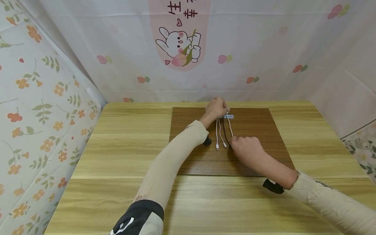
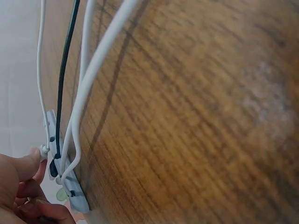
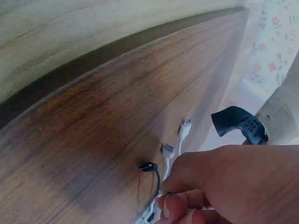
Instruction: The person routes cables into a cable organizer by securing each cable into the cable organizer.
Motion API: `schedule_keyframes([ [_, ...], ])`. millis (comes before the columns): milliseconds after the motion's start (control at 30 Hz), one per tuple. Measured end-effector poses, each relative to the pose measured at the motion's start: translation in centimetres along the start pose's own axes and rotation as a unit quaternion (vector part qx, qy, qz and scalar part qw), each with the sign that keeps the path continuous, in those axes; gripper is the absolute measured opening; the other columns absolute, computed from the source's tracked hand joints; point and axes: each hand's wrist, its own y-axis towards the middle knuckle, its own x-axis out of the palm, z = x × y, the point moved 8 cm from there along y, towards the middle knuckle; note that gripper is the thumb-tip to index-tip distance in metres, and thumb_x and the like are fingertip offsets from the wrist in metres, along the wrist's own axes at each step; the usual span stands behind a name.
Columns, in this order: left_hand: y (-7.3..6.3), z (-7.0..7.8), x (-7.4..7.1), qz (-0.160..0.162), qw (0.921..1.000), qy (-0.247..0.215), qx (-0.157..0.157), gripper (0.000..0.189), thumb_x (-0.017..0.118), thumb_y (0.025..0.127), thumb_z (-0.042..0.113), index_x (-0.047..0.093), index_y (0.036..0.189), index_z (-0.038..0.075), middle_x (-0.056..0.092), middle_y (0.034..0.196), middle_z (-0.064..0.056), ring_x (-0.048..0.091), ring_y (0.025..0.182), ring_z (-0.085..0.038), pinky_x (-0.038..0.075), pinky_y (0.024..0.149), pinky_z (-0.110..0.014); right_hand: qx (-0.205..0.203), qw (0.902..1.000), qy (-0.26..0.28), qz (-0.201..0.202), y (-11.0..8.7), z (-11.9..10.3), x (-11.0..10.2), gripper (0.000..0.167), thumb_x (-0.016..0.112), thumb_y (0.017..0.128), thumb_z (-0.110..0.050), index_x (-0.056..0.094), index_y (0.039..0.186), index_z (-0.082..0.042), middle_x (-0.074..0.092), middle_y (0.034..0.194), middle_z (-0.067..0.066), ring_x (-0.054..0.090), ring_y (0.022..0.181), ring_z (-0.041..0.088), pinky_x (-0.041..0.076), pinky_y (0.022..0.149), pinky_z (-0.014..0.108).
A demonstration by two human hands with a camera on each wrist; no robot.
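A pale cable holder (image 1: 230, 116) with slots lies near the far edge of a dark brown board (image 1: 194, 163). My left hand (image 1: 215, 108) is at the holder, its thumb and finger pinching a white cable (image 2: 40, 84) by its thick end beside the slots. Lower on the same white cable (image 1: 230, 126), my right hand (image 1: 248, 150) grips it with curled fingers, hiding its near end. A black cable (image 2: 61, 88) and two other white cables (image 2: 100, 60) run from the holder. Their plugs, one black (image 3: 148, 166) and two white (image 3: 168, 150), lie side by side toward me.
The board rests on a light wood table (image 1: 129, 147). Behind stands a white printed curtain (image 1: 123, 71), with a floral one (image 1: 44, 130) at the left. Black wrist straps (image 1: 273, 186) hang under both forearms.
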Motion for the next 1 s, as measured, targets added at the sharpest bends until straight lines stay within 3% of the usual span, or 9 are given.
schedule_keyframes([
  [400,-0.1,-0.2,0.2,-0.002,0.9999,0.015,-0.003,0.019,0.068,0.1,0.036,0.066,0.092,0.019,0.062,0.09,0.005,0.058,0.07,-0.013,0.044,0.058,-0.03,-0.045,0.9966,-0.069,0.004,-0.4,-0.9,0.8,0.023,0.076,0.089,-0.002,0.058,0.075,-0.004,0.048,0.054,0.005,0.045,0.046,0.011,0.043,0.038,0.032],
  [633,-0.1,-0.2,0.3,-0.003,0.9998,0.018,-0.006,0.017,0.069,0.099,0.036,0.069,0.097,0.02,0.064,0.093,0.006,0.059,0.073,-0.013,0.045,0.06,-0.03,-0.042,0.9973,-0.06,-0.007,-0.3,-1.0,1.4,0.029,0.073,0.087,0.002,0.051,0.07,-0.006,0.049,0.054,0.005,0.048,0.047,0.012,0.044,0.039,0.034],
  [1000,0.2,-0.1,0.6,-0.006,0.9998,0.021,0.001,0.016,0.069,0.099,0.035,0.071,0.101,0.019,0.064,0.097,0.005,0.059,0.075,-0.013,0.047,0.061,-0.03,-0.043,0.9974,-0.058,0.01,-0.6,-1.2,1.4,0.034,0.074,0.086,0.003,0.047,0.068,-0.007,0.047,0.054,0.006,0.047,0.047,0.012,0.044,0.038,0.034],
])
